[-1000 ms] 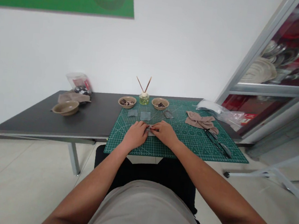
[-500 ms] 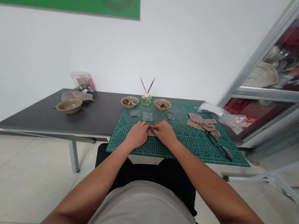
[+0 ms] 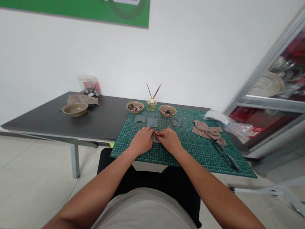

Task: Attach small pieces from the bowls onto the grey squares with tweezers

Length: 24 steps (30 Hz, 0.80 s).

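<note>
From where I stand, a dark grey table [image 3: 105, 118] runs along a plain white wall [image 3: 191, 60], and a green cutting mat [image 3: 191, 161] covers its right part, jutting past the near edge over the seated person's lap. Near that edge, a small grey cloth [image 3: 157, 140] lies on the mat between the two hands. The right hand [image 3: 171, 140] pinches its upper part between thumb and forefinger; the left hand [image 3: 142, 141] curls over its left side, fingers pressed together, though I can't tell whether they grip it.

Just beyond lie two bluish-grey squares, a left one [image 3: 139, 118] and a right one [image 3: 152, 122], with a darker scrap [image 3: 175, 122] to their right. Along the back, a small bottle [image 3: 151, 105] with two sticks stands between a left bowl [image 3: 134, 112] and a right bowl [image 3: 167, 116], both holding small dark bits. A crumpled brown cloth [image 3: 207, 130] and a clear plastic bag [image 3: 240, 128] sit farther right.

On the bare tabletop at left are a third bowl [image 3: 71, 113] and a see-through tub [image 3: 89, 84]. A green-bordered poster [image 3: 71, 6] hangs above; a glass-fronted cabinet [image 3: 277, 104] stands at right, over pale floor tiles [image 3: 30, 170].
</note>
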Available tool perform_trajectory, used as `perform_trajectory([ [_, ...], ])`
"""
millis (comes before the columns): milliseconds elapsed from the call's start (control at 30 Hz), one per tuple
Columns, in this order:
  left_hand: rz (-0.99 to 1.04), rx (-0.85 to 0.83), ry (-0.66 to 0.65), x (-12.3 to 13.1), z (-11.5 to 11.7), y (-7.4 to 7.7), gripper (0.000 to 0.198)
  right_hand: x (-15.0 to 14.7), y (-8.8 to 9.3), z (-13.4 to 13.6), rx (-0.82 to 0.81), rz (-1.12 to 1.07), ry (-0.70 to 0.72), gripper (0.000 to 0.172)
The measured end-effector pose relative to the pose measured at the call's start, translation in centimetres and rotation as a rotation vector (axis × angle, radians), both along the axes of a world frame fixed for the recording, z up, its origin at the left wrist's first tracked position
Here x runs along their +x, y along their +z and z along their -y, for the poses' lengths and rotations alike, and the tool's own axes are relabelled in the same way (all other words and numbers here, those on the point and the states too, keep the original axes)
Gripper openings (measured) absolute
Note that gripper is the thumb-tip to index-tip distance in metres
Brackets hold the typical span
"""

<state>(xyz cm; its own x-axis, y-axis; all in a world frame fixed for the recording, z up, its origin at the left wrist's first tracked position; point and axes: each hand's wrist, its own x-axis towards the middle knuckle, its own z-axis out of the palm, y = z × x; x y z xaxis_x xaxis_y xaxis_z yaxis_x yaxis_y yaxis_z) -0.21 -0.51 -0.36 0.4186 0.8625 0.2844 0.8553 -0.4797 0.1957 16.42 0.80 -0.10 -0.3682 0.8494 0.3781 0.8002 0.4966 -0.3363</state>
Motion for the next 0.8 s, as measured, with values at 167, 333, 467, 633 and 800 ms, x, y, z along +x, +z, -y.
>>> perform_trajectory([
  [167,0.028,-0.001,-0.009,-0.02,0.04,0.05,0.035,0.69,-0.25,-0.01,-0.004,-0.026,-0.007,0.012],
  [333,0.058,-0.014,-0.012,-0.06,-0.16,0.12,0.038,-0.02,-0.50,0.07,0.054,0.031,0.038,0.016],
  [467,0.065,-0.031,-0.018,-0.08,-0.25,0.15,0.037,0.36,-0.31,0.26,0.033,0.022,0.060,0.013],
  [633,0.068,-0.006,-0.019,-0.17,-0.45,-0.16,0.043,0.10,-0.14,0.11,0.038,0.028,0.021,0.016],
  [800,0.063,-0.009,-0.027,-0.24,-0.50,-0.32,0.044,0.25,-0.17,0.34,0.014,0.028,0.056,0.013],
])
